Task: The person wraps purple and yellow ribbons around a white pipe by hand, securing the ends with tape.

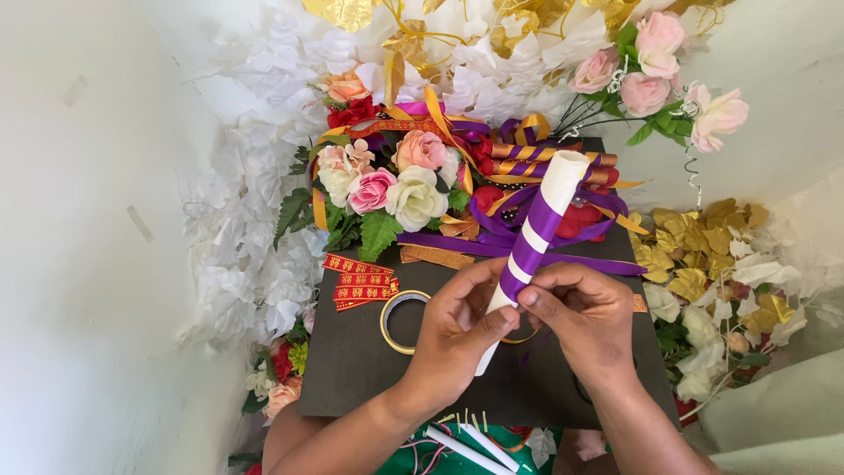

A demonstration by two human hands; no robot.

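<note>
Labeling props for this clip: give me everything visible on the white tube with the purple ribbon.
The white tube is a slim cylinder, seemingly paper or plastic, with an open top end. Shiny purple ribbon spirals round its middle, leaving white bands between turns; the lower end is bare. It is tilted, top pointing up and right, held above a dark board. The left hand grips its lower part, and the right hand pinches the ribbon against it. A loose ribbon tail trails toward the flowers behind.

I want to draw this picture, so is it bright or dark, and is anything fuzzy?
Head view: bright, even daylight; the white wall looks washed out. Only soft shadows lie under the left hand and right hand on the dark board. The white tube with purple ribbon looks sharp; the gold leaves at the top edge look slightly soft.
</note>
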